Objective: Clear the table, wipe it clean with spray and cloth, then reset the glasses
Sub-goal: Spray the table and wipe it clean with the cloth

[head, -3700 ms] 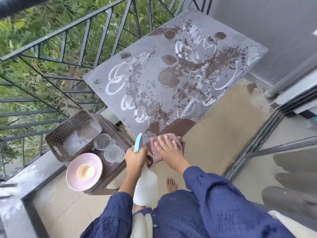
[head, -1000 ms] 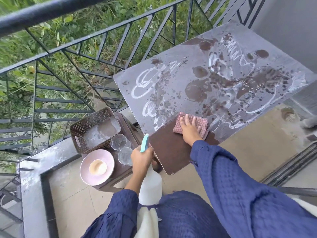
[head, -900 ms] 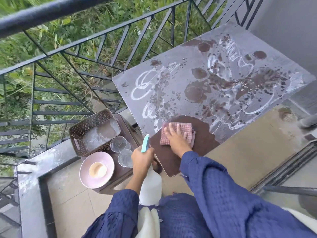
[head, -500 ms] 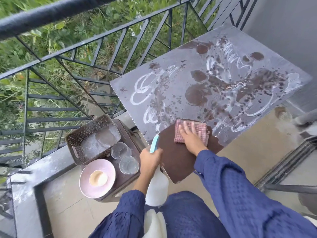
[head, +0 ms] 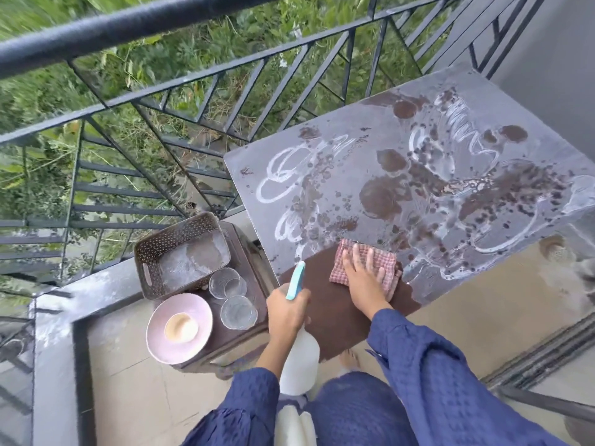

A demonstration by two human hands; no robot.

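The brown table (head: 370,149) is coated in grey dust, white scribbles and wet spots; its near corner is wiped dark brown. My right hand (head: 363,278) lies flat on a red checked cloth (head: 388,262) at the edge of the wiped patch. My left hand (head: 286,313) grips a white spray bottle (head: 301,355) with a light blue trigger, held below the table's near corner. Two clear glasses (head: 227,282) (head: 239,312) stand on a low brown side table (head: 248,262) to the left.
A perforated brown basket (head: 151,249) and a pink plate (head: 190,307) with a small cream bowl (head: 181,327) share the side table. A black metal railing (head: 199,75) runs behind, a dusty ledge (head: 54,333) at left, and a sliding door track (head: 541,352) at right.
My right hand has rubbed the cloth back and forth over the near corner, and the dark wiped patch has grown. The cloth now sits farther in on the table. The bottle hand hardly moved.
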